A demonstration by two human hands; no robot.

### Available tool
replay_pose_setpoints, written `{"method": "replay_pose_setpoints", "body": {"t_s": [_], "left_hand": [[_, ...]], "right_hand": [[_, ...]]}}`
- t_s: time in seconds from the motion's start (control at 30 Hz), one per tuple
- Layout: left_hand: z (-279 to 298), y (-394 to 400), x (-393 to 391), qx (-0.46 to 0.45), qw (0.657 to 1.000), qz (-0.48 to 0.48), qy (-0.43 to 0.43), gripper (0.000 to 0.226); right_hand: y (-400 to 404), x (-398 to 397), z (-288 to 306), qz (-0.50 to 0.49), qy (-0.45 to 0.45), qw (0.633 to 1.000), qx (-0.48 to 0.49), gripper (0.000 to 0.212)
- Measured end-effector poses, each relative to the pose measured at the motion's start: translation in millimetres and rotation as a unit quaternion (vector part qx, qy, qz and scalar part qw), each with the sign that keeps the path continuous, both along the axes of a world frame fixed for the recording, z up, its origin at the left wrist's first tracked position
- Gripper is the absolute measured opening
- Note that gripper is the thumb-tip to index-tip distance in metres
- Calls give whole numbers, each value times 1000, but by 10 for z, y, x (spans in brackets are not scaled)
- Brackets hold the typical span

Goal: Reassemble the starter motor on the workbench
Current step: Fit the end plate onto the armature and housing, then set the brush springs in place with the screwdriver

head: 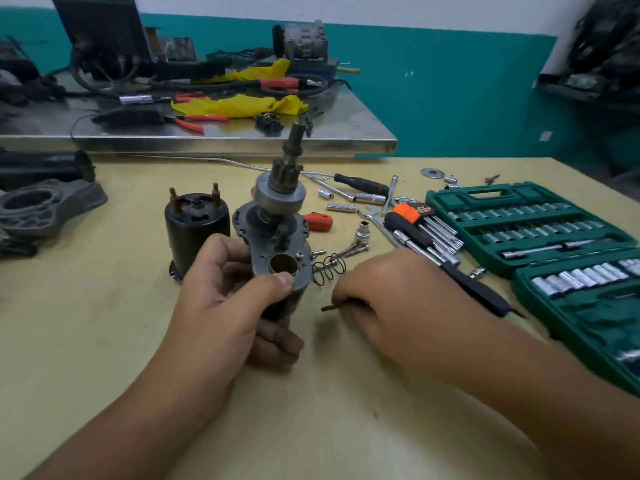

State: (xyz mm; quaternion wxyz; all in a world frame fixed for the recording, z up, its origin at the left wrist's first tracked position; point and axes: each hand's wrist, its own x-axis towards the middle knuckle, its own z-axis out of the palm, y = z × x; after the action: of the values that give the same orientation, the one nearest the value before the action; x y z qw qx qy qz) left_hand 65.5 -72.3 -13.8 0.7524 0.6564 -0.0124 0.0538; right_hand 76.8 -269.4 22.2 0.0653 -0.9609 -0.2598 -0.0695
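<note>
Standing upright on the workbench (104, 341) near its middle, the partly built starter motor (277, 233) shows a pinion gear and shaft on top and a brass-lined bore facing the camera. It looks like dense, rigid metal, top-heavy and probably greasy, so the lower body seems the safest hold. The left hand (225, 299) grips it there, thumb on the plate rim beside the bore. The right hand (391, 306) pinches a thin dark pin (327, 308) just beside it. A coil spring (328, 269) lies nearby, a black motor housing (196, 230) behind, and a green socket set (540, 237) to the right.
</note>
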Motion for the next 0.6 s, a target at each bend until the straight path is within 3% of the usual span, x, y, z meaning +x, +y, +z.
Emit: {"method": "replay_pose_setpoints", "body": {"t_s": [0.1, 0.2, 0.27, 0.33, 0.4, 0.53, 0.6], "left_hand": [[1, 49, 9, -11, 1000, -13, 9, 23], [-1, 101, 38, -25, 999, -31, 32, 29], [-5, 134, 29, -42, 997, -48, 44, 28], [-7, 153, 5, -54, 996, -57, 50, 28], [-6, 171, -1, -70, 995, -49, 53, 27], [18, 230, 57, -70, 997, 1, 43, 27], [27, 259, 95, -74, 996, 22, 52, 29]], "right_hand": [[44, -5, -147, 8, -8, 999, -43, 21], [-181, 143, 23, -55, -71, 992, 86, 26], [-384, 385, 215, -132, -120, 963, 200, 14], [-494, 730, 372, -177, -99, 951, 232, 6], [-429, 1080, 400, -163, -47, 969, 180, 5], [2, 1586, 194, -41, 60, 997, 39, 43], [170, 1742, 71, -22, 88, 994, -61, 45]]}}
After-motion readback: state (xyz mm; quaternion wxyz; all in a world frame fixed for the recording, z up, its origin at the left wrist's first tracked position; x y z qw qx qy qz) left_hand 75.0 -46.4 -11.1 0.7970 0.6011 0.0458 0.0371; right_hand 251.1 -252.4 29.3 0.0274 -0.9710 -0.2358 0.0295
